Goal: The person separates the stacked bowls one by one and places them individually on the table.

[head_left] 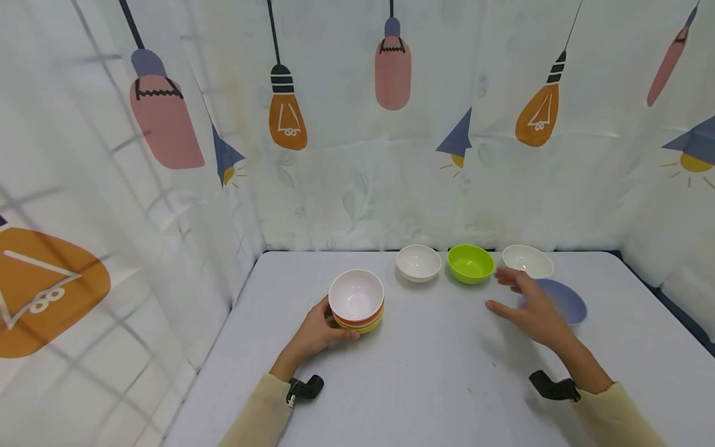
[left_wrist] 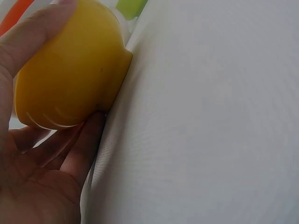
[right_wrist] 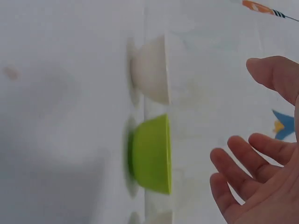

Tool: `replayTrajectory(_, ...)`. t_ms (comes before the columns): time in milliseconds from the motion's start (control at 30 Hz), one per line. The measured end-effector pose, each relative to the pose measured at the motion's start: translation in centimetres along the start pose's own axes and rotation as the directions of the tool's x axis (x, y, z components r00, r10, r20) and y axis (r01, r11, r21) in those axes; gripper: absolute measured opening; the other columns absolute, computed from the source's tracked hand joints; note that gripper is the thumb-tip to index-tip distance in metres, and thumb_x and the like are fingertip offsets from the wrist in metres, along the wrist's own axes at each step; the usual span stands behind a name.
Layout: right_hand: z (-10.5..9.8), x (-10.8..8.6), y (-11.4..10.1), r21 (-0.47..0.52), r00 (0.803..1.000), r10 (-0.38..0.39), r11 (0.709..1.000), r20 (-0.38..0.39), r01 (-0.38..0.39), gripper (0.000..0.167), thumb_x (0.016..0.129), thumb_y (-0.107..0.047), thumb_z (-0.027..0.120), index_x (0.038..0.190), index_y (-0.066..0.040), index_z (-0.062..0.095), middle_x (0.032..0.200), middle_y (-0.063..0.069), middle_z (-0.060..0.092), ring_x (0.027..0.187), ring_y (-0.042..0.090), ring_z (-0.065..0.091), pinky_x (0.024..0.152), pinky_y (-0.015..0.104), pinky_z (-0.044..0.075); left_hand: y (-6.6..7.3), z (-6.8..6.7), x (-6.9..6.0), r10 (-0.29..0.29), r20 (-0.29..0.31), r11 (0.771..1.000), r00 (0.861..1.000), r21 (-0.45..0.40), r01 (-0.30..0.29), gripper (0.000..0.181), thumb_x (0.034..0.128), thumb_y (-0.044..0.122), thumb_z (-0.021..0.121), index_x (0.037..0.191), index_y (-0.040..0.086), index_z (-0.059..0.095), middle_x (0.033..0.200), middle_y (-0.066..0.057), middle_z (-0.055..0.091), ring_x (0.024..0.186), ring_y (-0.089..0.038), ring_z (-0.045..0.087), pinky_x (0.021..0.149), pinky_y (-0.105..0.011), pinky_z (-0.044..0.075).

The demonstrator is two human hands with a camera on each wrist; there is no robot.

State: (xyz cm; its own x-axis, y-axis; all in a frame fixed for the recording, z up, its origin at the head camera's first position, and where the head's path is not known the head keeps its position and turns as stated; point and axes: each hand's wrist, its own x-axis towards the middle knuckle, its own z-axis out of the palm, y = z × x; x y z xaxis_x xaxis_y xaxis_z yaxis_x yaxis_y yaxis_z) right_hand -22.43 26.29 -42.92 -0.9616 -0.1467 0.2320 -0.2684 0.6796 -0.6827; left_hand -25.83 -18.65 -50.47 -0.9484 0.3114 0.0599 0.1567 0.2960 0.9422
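Observation:
A stack of nested bowls (head_left: 356, 297) stands on the left part of the table, white on top, with orange and yellow rims below. My left hand (head_left: 314, 334) grips its side, thumb at the near side and fingers around the left. In the left wrist view, the yellow bowl (left_wrist: 70, 70) forms the bottom, its foot at the tabletop. My right hand (head_left: 533, 313) hovers with fingers spread and holds nothing. It partly hides a blue bowl (head_left: 565, 301). A green bowl (head_left: 470, 264) lies beyond its fingertips, also visible in the right wrist view.
Along the table's back edge, a white bowl (head_left: 419, 263) stands left of the green one and another white bowl (head_left: 527, 261) right of it. The white-covered table (head_left: 424, 385) meets a patterned curtain (head_left: 346, 174) behind and at the sides.

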Motion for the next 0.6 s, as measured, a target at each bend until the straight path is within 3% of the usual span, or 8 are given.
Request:
replayTrajectory(233, 4.4, 1.8, -2.2, 0.130, 0.989, -0.055, 0.991, 0.134, 0.037, 0.066, 0.094, -0.032, 0.076, 0.147, -0.010, 0.045, 0.133, 0.012, 0.062, 0.123, 0.030, 0.061, 0.107, 0.059, 0.048, -0.2, -0.1, 0.0, -0.007, -0.009, 1.000, 1.000, 0.017, 0.007, 0.102, 0.0687, 0.023, 0.097, 0.154, 0.022, 0.041, 0.145, -0.004, 0.058, 0.133, -0.026, 0.057, 0.109, -0.043, 0.049)
replayTrajectory(400, 7.6, 2.9, -3.6, 0.232, 0.972, -0.123, 0.970, 0.199, 0.075, 0.061, 0.092, -0.028, 0.078, 0.143, -0.012, 0.049, 0.132, 0.013, 0.064, 0.119, 0.027, 0.064, 0.107, 0.055, 0.050, -0.2, -0.1, 0.0, -0.006, -0.010, 1.000, 1.000, 0.022, 0.006, 0.102, 0.0686, 0.023, 0.097, 0.153, 0.022, 0.041, 0.145, -0.004, 0.058, 0.133, -0.026, 0.056, 0.111, -0.044, 0.048)
replayTrajectory(600, 10.4, 4.1, -6.0, 0.285, 0.957, -0.145, 0.956, 0.252, 0.070, 0.064, 0.091, -0.030, 0.079, 0.145, -0.016, 0.049, 0.137, 0.016, 0.060, 0.121, 0.027, 0.062, 0.109, 0.054, 0.049, -0.1, 0.0, 0.0, 0.004, -0.008, 1.000, 1.000, 0.030, -0.003, 0.101, 0.0694, 0.023, 0.097, 0.153, 0.022, 0.041, 0.146, -0.004, 0.057, 0.136, -0.025, 0.054, 0.114, -0.047, 0.046)
